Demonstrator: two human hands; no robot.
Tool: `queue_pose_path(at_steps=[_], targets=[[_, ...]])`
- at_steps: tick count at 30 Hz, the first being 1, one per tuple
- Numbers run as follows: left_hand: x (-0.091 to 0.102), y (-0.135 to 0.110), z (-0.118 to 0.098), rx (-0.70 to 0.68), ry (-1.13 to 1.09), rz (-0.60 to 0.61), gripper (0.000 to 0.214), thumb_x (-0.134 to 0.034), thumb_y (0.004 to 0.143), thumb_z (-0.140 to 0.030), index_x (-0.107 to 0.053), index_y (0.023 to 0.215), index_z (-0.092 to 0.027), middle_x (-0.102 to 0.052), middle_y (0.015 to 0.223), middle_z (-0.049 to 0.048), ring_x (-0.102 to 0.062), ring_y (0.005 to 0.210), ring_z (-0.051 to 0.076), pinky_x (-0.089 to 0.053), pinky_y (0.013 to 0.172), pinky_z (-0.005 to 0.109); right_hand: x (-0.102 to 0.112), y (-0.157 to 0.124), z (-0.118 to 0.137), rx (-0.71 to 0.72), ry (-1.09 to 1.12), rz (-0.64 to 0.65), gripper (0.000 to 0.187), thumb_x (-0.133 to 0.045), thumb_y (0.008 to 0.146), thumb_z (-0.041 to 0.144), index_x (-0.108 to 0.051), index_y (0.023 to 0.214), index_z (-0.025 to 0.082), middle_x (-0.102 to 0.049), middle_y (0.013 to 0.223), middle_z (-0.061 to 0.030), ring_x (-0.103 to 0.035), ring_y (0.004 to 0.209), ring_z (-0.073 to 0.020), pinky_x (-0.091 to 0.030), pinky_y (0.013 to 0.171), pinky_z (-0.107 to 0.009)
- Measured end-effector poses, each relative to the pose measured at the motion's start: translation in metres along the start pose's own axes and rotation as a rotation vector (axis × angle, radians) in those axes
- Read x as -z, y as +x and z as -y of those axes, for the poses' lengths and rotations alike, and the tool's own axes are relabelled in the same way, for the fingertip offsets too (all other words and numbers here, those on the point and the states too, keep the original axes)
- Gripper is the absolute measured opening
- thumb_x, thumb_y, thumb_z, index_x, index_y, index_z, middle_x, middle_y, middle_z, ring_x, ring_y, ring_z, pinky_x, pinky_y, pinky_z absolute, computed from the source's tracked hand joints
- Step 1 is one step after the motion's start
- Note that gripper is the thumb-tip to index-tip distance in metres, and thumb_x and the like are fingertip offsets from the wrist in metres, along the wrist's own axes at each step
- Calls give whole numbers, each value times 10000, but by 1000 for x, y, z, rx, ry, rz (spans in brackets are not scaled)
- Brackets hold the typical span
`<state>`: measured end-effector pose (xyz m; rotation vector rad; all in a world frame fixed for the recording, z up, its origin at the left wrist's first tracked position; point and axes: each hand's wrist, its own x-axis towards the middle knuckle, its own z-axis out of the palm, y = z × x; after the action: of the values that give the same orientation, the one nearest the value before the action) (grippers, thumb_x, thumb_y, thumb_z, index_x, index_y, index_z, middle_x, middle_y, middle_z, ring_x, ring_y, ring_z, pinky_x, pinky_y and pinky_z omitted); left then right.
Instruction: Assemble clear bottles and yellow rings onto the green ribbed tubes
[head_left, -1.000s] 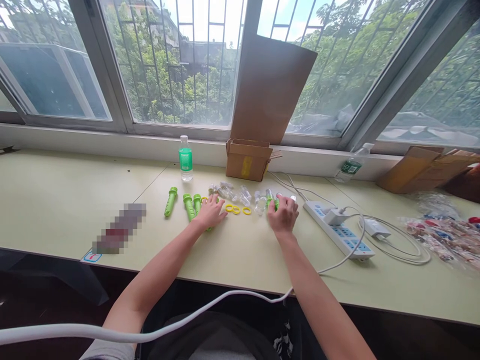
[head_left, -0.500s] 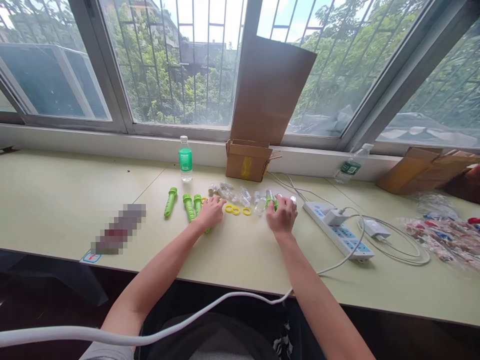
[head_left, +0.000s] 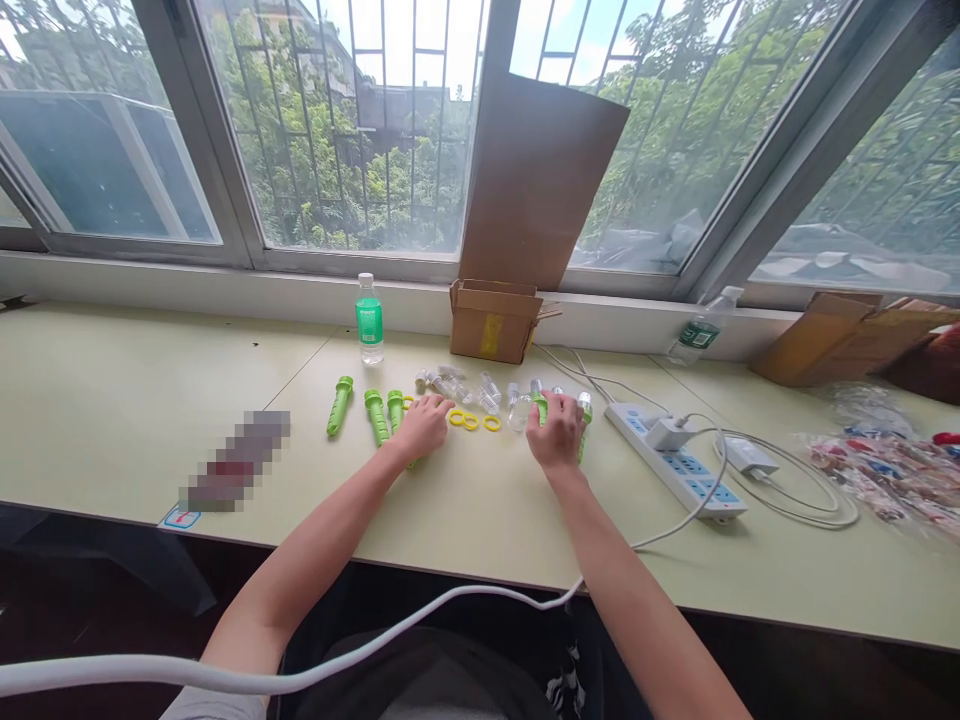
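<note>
My left hand [head_left: 422,425] rests on the pale table [head_left: 480,500], fingers curled over a green plastic tube that shows only at its edges. Beside it lie two more green tubes [head_left: 382,412] and one further left [head_left: 339,404]. My right hand [head_left: 556,432] is closed around a green tube with a clear cap [head_left: 583,408]. Between the hands lie three yellow rings [head_left: 472,421]. Just behind them sit several small clear vials [head_left: 480,386].
A green-labelled water bottle [head_left: 369,320] and an open cardboard box [head_left: 491,320] stand by the window sill. A white power strip [head_left: 679,460] with plugs and cables lies right of my hand. Packets of small parts [head_left: 892,470] lie at far right. A blurred patch [head_left: 236,460] sits left.
My right hand has shifted slightly left and closed more around the green capped tube. My left hand has hardly moved.
</note>
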<state>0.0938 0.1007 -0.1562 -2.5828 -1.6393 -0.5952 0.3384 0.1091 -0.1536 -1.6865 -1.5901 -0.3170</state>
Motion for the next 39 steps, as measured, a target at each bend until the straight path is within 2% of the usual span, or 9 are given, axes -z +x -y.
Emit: queue_pose_path(at_steps=[4, 7, 10, 14, 20, 22, 29, 39], targets=[[0, 0, 0, -3, 0, 0, 369, -367, 863, -170, -503, 1204, -202, -504, 1203, 102, -477, 1114, 237, -400, 944, 382, 8, -5, 11, 93, 46, -27, 383, -346, 872, 274, -541, 1184, 168, -522, 1143, -143, -436, 1087, -287, -365, 888, -443], [1, 0, -1, 16, -1, 6, 377, -369, 865, -173, -494, 1219, -209, -505, 1200, 98, -476, 1113, 237, -391, 956, 384, 12, -13, 24, 264, 117, 2, 366, -358, 870, 244, -547, 1174, 171, -552, 1134, -134, -463, 1079, -270, -362, 908, -418], [0, -1, -1, 31, 4, 7, 380, -383, 863, -186, -487, 1227, -213, -497, 1215, 99, -471, 1116, 247, -390, 957, 394, 12, -23, 35, 443, 188, 74, 356, -366, 872, 219, -564, 1164, 173, -593, 1092, -117, -503, 1039, -249, -387, 888, -376], [-2, -2, 1, 34, 27, 0, 367, -384, 867, -205, -487, 1220, -213, -486, 1224, 106, -463, 1130, 257, -392, 952, 397, 5, -34, 42, 561, 189, 269, 350, -354, 876, 196, -612, 1112, 190, -648, 927, -91, -567, 887, -227, -421, 767, -322], [-2, -3, 1, 48, 66, 50, 357, -401, 867, -248, -477, 1215, -222, -471, 1235, 109, -460, 1140, 273, -396, 937, 413, 0, -38, 46, 624, 75, 544, 280, -413, 846, 186, -646, 1001, 195, -681, 833, -61, -591, 722, -192, -379, 655, -276], [-2, -3, 0, 52, 68, 58, 357, -402, 870, -261, -473, 1218, -223, -466, 1241, 112, -460, 1142, 276, -397, 934, 418, 2, -38, 48, 625, 41, 599, 249, -417, 854, 211, -644, 956, 205, -677, 807, -49, -585, 689, -185, -362, 625, -273], [0, -3, -1, 64, 59, 76, 358, -419, 866, -284, -476, 1213, -220, -459, 1249, 119, -462, 1135, 280, -393, 933, 417, 4, -39, 50, 573, 23, 634, 239, -413, 882, 271, -621, 987, 219, -668, 770, -25, -584, 683, -177, -347, 624, -270], [-2, -3, 0, 67, 60, 99, 372, -411, 874, -299, -455, 1236, -228, -446, 1252, 120, -475, 1134, 279, -390, 927, 413, 3, -37, 50, 509, 32, 690, 264, -421, 891, 278, -627, 1041, 207, -677, 798, -40, -583, 704, -168, -350, 641, -264]])
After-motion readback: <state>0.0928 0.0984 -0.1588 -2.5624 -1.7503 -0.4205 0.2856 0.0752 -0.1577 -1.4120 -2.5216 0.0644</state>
